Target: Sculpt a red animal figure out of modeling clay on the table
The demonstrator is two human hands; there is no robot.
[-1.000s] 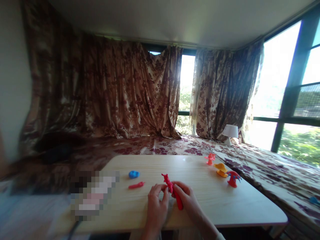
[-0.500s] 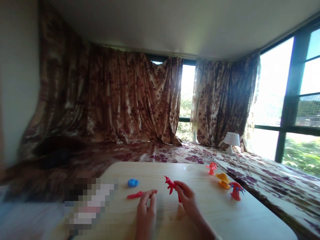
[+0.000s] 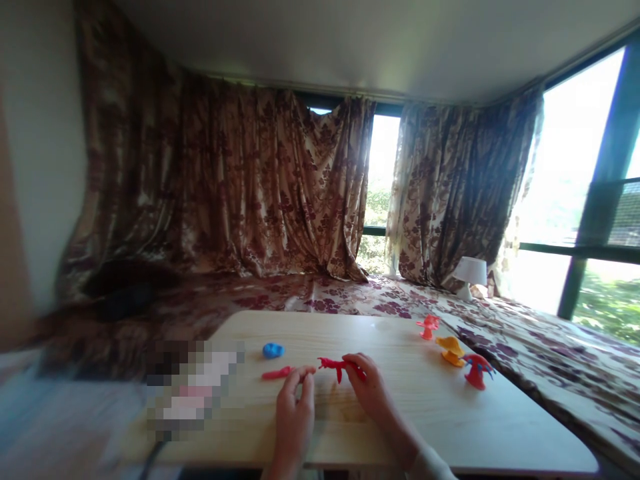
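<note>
My right hand (image 3: 369, 385) pinches a red modelling-clay figure (image 3: 332, 364) with thin branching limbs, held just above the table, its split end pointing left. Close to that end is my left hand (image 3: 296, 400), thumb and forefinger brought together. Whether a small bit sits between those fingertips cannot be made out. A red clay roll (image 3: 276, 374) lies on the table beyond the left hand, its right end at the fingers. Behind the roll rests a blue clay lump (image 3: 273, 350).
Along the table's (image 3: 400, 427) right side stand a pink-red clay piece (image 3: 429, 327), a yellow one (image 3: 451, 350) and a red one with blue strands (image 3: 477, 372). A blurred-out patch (image 3: 195, 390) covers something at left. A white lamp (image 3: 470, 272) stands behind, by the curtains.
The red figure has tipped from upright-slanted to nearly level, its split end now nearer my left hand. My left fingertips have drawn closer together. The view has shifted slightly.
</note>
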